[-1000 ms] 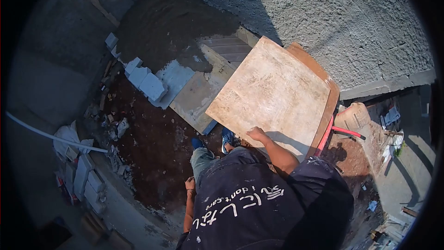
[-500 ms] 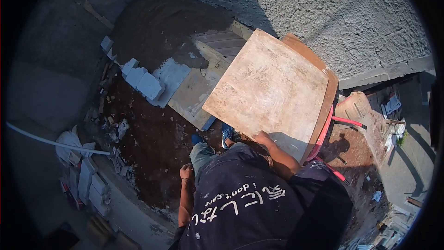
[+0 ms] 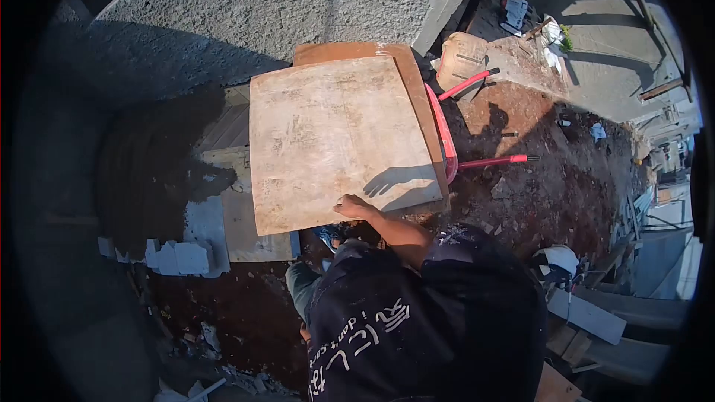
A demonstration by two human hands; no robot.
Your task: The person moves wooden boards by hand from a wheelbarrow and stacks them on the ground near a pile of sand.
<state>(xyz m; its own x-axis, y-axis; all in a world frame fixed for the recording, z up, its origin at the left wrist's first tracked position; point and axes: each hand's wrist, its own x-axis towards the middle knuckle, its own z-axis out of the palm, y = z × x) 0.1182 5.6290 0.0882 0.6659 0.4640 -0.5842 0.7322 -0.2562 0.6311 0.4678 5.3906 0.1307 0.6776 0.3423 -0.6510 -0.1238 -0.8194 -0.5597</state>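
Note:
My right hand [image 3: 354, 208] grips the near edge of a large square beige tile [image 3: 335, 134], tilted up in front of me. Behind it a second, browner tile [image 3: 350, 50] shows along the top and right edges; it rests against a red wheelbarrow [image 3: 445, 141]. My right forearm runs from my dark printed shirt [image 3: 424, 320] up to the tile. Only a sliver of my left hand [image 3: 304, 334] shows beside my shirt, low at my side, with its fingers hidden. My blue shoe [image 3: 326, 237] peeks out below the tile.
A rough plastered wall [image 3: 298, 7] stands behind the tiles. Dark mortar [image 3: 149, 171] and white block pieces [image 3: 179, 257] lie at the left on reddish soil. The wheelbarrow's red handles [image 3: 491, 161] stick out to the right. Boards and rubble [image 3: 588, 316] lie at the lower right.
My view has swung to the right, so the wall and the tiles now sit upper centre and the wheelbarrow handles show. My right hand keeps its grip on the tile's near edge.

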